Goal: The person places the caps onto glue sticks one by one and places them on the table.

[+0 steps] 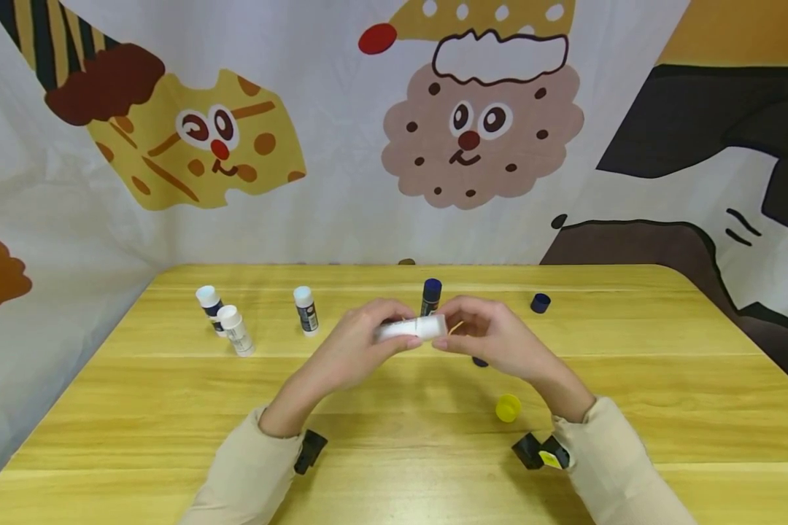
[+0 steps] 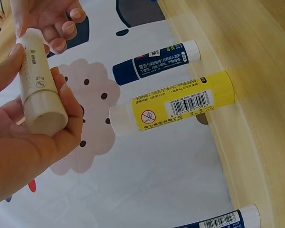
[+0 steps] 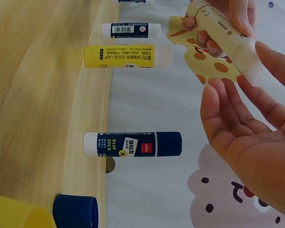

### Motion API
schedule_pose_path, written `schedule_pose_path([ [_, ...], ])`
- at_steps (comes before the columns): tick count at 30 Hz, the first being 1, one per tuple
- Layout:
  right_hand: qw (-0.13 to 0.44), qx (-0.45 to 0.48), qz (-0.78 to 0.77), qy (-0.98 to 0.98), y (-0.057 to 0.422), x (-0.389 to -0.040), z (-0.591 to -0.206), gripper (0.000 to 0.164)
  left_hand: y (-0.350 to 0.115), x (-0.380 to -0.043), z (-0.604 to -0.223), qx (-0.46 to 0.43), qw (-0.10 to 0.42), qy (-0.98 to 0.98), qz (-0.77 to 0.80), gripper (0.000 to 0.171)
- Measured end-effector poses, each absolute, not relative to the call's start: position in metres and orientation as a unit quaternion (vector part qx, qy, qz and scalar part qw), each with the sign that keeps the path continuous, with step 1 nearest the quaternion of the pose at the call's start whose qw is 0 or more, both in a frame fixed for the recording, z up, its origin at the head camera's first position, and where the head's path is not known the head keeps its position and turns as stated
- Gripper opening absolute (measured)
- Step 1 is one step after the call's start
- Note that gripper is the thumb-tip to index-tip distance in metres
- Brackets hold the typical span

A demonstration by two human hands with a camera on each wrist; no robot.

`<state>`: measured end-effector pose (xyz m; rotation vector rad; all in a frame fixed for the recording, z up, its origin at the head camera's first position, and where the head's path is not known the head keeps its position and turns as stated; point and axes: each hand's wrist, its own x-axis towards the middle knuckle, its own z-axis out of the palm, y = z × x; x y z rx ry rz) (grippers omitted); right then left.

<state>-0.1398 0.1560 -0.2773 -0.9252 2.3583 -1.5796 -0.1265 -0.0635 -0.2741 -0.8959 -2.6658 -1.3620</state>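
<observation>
My left hand [image 1: 357, 339] grips a white glue stick [image 2: 36, 80] that lies nearly level above the table in the head view, thumb along its near side. My right hand [image 3: 256, 118] is at the stick's other end, its fingers spread loosely and its thumb right by the tip. Behind them a navy glue stick with a navy cap [image 3: 169, 144] stands upright. A yellow glue stick [image 2: 175, 102] with a white end stands nearby, hidden behind my left hand in the head view.
To the left stand a navy glue stick with a white top [image 1: 306, 311], a white glue stick [image 1: 238, 333] and another navy one [image 1: 213, 313]. A navy cap [image 1: 541, 303], a yellow cap [image 1: 508, 408] and a partly hidden dark cap [image 1: 480, 362] lie to the right.
</observation>
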Motion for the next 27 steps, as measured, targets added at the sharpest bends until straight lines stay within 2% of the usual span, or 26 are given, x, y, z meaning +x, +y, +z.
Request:
schedule_pose_path([
  [11, 0.066, -0.311, -0.561, 0.764, 0.1542, -0.1391, -0.2800, 0.022, -0.0626, -0.1263, -0.2745, -0.304, -0.030, -0.835, -0.459, 0.024],
  [27, 0.067, -0.304, -0.579, 0.754, 0.1531, -0.1375, -0.2786, 0.020, -0.0618, -0.1280, -0.2798, -0.306, -0.022, -0.847, -0.435, 0.024],
])
